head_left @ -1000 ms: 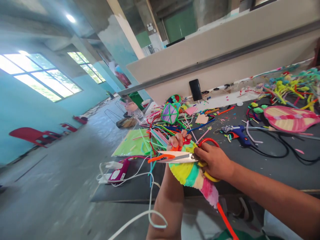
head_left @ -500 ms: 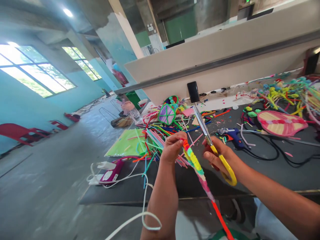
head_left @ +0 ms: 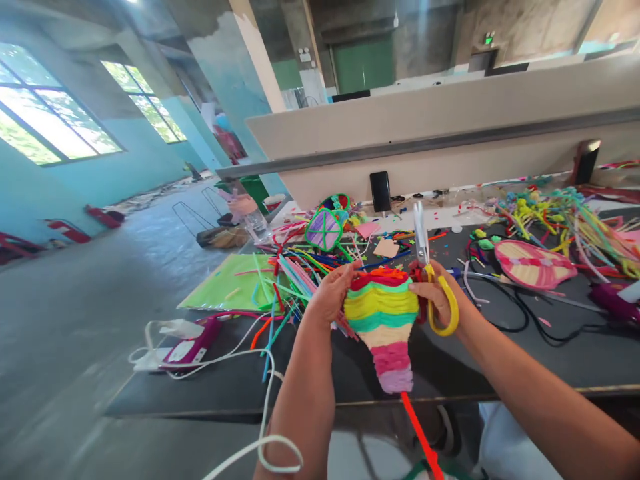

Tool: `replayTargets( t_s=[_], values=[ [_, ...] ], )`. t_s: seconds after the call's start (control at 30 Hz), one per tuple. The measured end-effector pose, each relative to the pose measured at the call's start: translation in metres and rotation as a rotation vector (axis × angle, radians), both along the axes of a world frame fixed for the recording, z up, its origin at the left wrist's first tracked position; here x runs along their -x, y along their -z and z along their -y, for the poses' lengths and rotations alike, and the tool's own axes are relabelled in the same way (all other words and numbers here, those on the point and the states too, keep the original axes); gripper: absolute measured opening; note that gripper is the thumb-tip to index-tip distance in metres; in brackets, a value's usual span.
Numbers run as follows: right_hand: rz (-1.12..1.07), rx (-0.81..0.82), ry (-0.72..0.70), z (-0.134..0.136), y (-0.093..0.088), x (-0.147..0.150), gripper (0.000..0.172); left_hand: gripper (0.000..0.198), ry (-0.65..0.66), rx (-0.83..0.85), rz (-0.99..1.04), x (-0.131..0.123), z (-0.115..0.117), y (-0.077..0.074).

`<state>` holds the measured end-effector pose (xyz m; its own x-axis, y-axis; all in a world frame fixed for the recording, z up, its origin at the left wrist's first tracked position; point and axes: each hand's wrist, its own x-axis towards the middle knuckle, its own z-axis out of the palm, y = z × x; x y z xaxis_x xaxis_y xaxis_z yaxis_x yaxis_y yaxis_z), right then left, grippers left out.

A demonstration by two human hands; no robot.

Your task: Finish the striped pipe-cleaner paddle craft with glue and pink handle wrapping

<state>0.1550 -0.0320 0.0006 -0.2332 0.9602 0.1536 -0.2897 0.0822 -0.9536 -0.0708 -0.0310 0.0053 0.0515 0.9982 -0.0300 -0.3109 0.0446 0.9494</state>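
Note:
In front of me I hold up a striped pipe-cleaner fan [head_left: 383, 310] with bands of red, green, yellow, teal, cream, pink and lilac. Its red stick [head_left: 419, 427] points down past the table's front edge. My left hand [head_left: 334, 291] grips the fan's upper left side. My right hand [head_left: 434, 293] holds yellow-handled scissors [head_left: 443, 303], blades pointing up, while its fingertips touch the fan's upper right edge. Whether the blades are fully closed is hard to see.
Loose pipe cleaners [head_left: 295, 277] and a green sheet [head_left: 225, 280] lie at left, near a purple device [head_left: 193, 343] with white cables. Behind are a diamond-shaped purple piece [head_left: 324, 230] and a phone [head_left: 381, 191]. A pink-edged fan [head_left: 535, 265] and black cables lie at right.
The fan has turned from edge-on to face me broadly. My right hand has come in to its right edge with the scissors, whose blades now point more upright.

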Motion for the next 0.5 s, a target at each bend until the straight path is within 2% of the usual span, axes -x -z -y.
replayTargets(
  t_s=[0.13,0.2,0.27,0.4,0.5],
  values=[
    [-0.122,0.022,0.098,-0.006,0.012,-0.005,0.042,0.038,0.189,0.092,0.04,-0.002,0.001,0.005],
    [-0.142,-0.007,0.137,-0.004,0.016,-0.003,0.042,0.035,0.194,0.113,0.069,-0.005,0.002,0.007],
    [-0.152,-0.015,0.141,0.0,0.016,-0.001,0.042,0.034,0.145,0.129,0.102,-0.007,0.002,0.007],
    [-0.081,0.015,-0.023,0.017,0.002,-0.011,0.037,0.03,0.125,0.103,0.137,-0.005,0.007,0.003],
    [0.118,0.027,-0.196,0.03,-0.009,-0.032,0.037,0.029,0.15,0.046,0.145,0.003,0.013,0.001]
  ],
)
